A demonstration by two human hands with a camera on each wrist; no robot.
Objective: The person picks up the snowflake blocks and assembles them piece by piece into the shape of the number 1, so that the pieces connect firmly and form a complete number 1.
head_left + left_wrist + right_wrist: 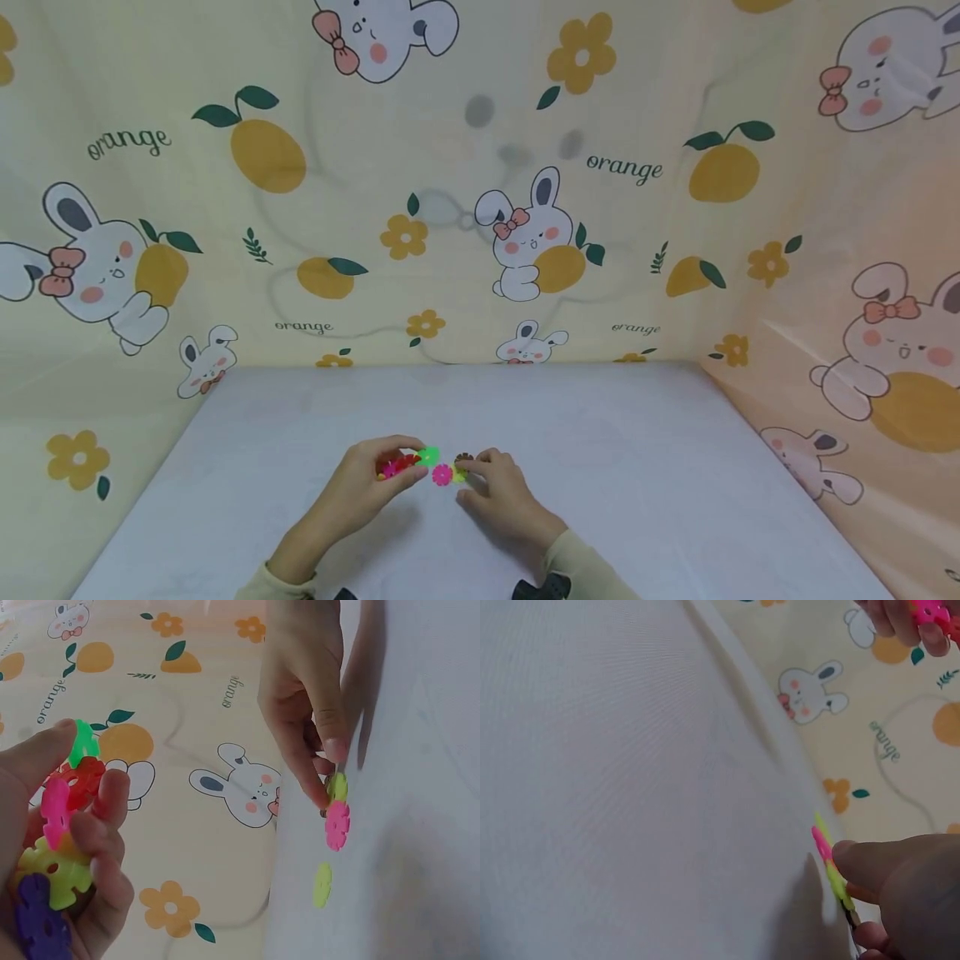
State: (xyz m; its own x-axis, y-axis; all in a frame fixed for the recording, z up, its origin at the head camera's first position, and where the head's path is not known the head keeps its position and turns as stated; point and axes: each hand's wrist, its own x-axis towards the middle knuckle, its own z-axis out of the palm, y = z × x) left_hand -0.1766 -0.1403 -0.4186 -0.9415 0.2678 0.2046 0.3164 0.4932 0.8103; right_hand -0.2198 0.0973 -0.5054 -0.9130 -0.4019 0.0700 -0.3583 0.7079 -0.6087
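My left hand (360, 483) holds a cluster of notched plastic snowflake discs. In the left wrist view these are a green disc (84, 744), a red disc (77, 782), a pink disc (55, 812), a yellow disc (56, 871) and a purple disc (41, 919). Between thumb and fingers, my right hand (504, 496) pinches a yellow-green disc (339, 787) that has another pink disc (442, 475) against it. A brown disc (465, 457) shows by the right fingertips. One more yellow disc (322, 885) appears just past the pink one; whether it is attached, I cannot tell.
Both hands are over a white-covered table (637, 467). A cream curtain (465, 275) printed with rabbits and oranges rises behind the table and along its sides. A dark wrist device (543, 587) sits at the right sleeve.
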